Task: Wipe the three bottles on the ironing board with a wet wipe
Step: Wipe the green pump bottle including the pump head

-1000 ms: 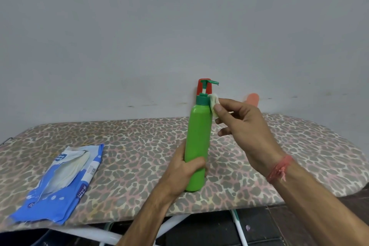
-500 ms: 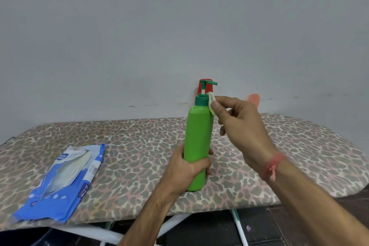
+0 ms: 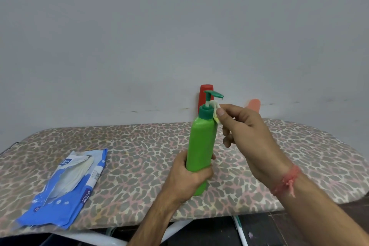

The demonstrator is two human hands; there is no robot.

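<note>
A green pump bottle stands upright near the front of the leopard-print ironing board. My left hand grips its lower body. My right hand pinches a small folded wet wipe against the bottle's dark green collar, just under the pump head. Behind the green bottle a red bottle stands at the wall, mostly hidden. Further right a salmon-pink bottle shows only its top above my right hand.
A blue and white wet wipe pack lies on the left of the board near its front edge. A plain grey wall rises directly behind the board. White board legs and dark floor show below the front edge.
My right hand has slid the wipe from the bottle's shoulder up round the collar toward the pump stem. The bottle has tilted slightly. My left hand keeps its grip.
</note>
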